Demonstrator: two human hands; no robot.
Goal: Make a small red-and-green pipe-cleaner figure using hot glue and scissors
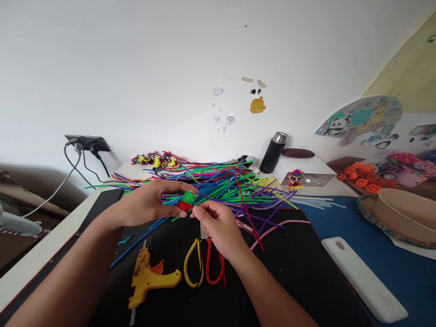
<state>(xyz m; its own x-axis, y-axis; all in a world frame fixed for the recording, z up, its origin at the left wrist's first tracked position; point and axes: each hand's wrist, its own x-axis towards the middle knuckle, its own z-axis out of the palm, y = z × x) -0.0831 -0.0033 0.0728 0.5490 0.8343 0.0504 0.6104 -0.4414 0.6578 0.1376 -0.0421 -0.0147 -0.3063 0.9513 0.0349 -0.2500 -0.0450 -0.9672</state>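
Black mat [282,281], green-and-red piece [188,199] pinched between left fingers [180,186], right fingers [201,213] drawn narrow beside its red end

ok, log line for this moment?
left hand: holding green and red fuzzy piece | right hand: fingertips pinched beside it | black mat: yellow glue gun | beyond: pipe cleaner pile

The red-green piece [188,198] looks fuzzy, the glue gun [145,281] smooth plastic.
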